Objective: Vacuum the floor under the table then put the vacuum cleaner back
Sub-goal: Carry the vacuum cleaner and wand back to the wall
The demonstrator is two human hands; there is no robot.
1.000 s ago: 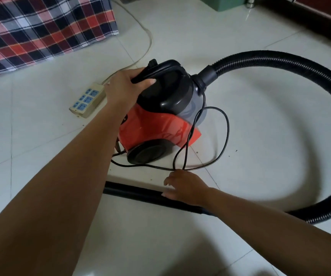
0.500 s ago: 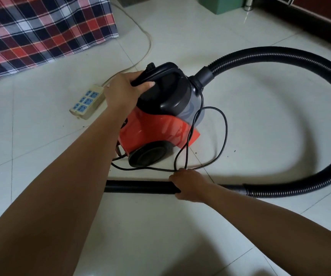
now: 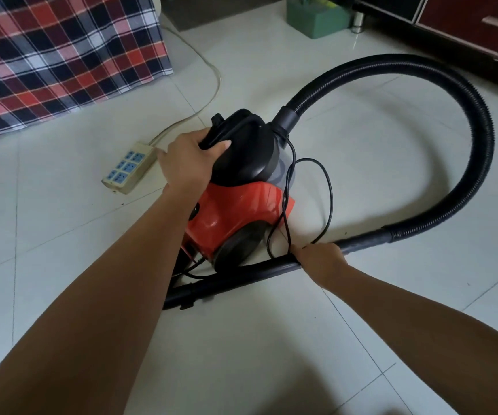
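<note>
Right hand [image 3: 321, 260] — fingers curled round the black wand [image 3: 259, 271]. Black cord [image 3: 328, 190] loops just beyond these fingers. Left hand [image 3: 187, 163] — fingers wrapped round the top handle [image 3: 241, 124] of the red vacuum cleaner [image 3: 241, 205]. Power strip [image 3: 128, 167] lies left of the left fingers. Hose [image 3: 391, 62] arcs beyond, to their right.

The floor [image 3: 376, 181] is pale glossy tile with thin grout lines, under soft light. A red, navy and white plaid cloth [image 3: 62, 55] hangs to it at upper left. Near the cloth lies a beige power strip [image 3: 129, 167] with blue sockets, its cord [image 3: 211, 70] trailing away. A green box [image 3: 316, 20] and a dark red cabinet [image 3: 469, 22] stand at upper right.
</note>
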